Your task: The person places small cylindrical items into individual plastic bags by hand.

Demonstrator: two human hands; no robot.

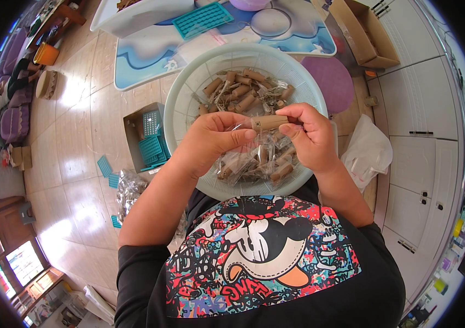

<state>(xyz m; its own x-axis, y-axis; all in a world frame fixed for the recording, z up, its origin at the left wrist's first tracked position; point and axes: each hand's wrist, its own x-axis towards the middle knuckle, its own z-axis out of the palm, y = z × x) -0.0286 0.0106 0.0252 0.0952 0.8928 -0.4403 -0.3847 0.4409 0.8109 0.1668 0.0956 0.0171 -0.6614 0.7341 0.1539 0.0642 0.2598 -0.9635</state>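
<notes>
Between my two hands, above a large pale green mesh basket, is a brown cardboard-like tube with clear plastic film about its left end. My right hand pinches the tube's right end between thumb and fingers. My left hand is closed on the clear plastic film at the other end, thumb and fingertips pressed together. Inside the basket lie several similar brown tubes, many in crinkled clear wrappers. The basket rests against my lap.
A blue-and-white table beyond the basket carries a teal tray and a white bin. At left stand a box of teal trays and a bag of silvery wrappers. A purple round stool and white plastic bag are right.
</notes>
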